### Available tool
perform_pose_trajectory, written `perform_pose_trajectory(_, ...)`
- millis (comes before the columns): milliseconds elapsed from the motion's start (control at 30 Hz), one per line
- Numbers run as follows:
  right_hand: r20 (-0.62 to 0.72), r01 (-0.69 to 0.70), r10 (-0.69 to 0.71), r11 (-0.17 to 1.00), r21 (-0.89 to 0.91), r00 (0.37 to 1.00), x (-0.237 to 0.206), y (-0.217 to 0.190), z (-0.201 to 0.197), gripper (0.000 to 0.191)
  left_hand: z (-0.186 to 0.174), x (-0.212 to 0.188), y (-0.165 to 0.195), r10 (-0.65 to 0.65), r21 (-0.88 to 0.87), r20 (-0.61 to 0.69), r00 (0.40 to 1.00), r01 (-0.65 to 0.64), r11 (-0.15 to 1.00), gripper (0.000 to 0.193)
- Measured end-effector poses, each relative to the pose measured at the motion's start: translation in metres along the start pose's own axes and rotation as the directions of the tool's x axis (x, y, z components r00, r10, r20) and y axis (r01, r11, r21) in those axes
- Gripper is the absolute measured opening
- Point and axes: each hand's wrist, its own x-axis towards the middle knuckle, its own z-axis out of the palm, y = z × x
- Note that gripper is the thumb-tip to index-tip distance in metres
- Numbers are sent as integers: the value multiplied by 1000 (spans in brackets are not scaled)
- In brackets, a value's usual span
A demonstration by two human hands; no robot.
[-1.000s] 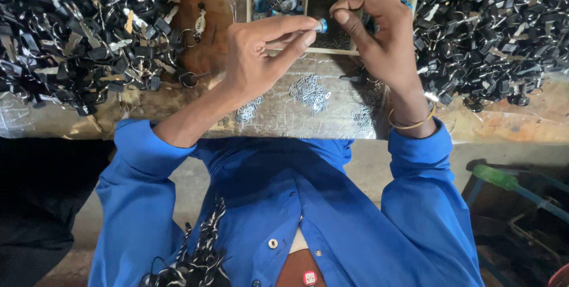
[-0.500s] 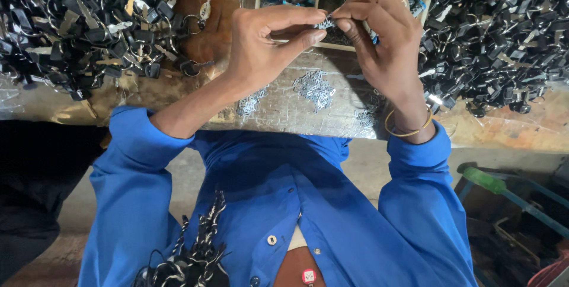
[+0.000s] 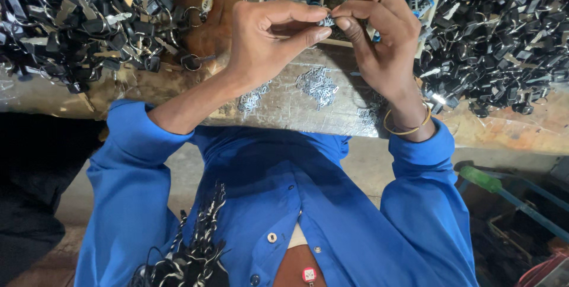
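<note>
My left hand (image 3: 269, 38) and my right hand (image 3: 379, 35) meet above the workbench, fingertips pinched together on one small silvery metal part (image 3: 326, 21). Both thumbs and forefingers press on it, and most of it is hidden between the fingers. Just beyond the hands stands a wooden compartment tray (image 3: 338, 41) with small blue and grey pieces. Below the hands, little heaps of small silvery metal parts (image 3: 317, 85) lie on the metal-covered bench top (image 3: 284, 115). A gold bangle (image 3: 408, 126) sits on my right wrist.
A big pile of black key-ring pieces (image 3: 71, 20) covers the bench at the left, another pile (image 3: 504, 32) at the right. A bunch of black-and-white pieces (image 3: 189, 257) lies in my lap. A green-handled tool (image 3: 483, 179) lies on the floor at the right.
Both hands have risen slightly and drawn closer together, the fingertips now pinching the small part between them. The blue piece seen earlier at the fingertips no longer shows.
</note>
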Motion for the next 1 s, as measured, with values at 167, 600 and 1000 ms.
perform_pose_trajectory(167, 52, 267, -266, 899, -347, 963, 5, -8, -6, 31, 1, -1, 0, 37, 70, -29, 999, -35, 997, 19)
perform_pose_trajectory(600, -108, -146, 201, 911, 386, 974, -3, 13, -4, 12, -2, -1, -2, 160, 160, 63, 985, -168, 973, 19)
perform_pose_trajectory(1000, 62, -237, 243, 808, 539, 968, -15, 18, 13, 5, 3, 0, 1, 92, 92, 19, 996, -94, 991, 17)
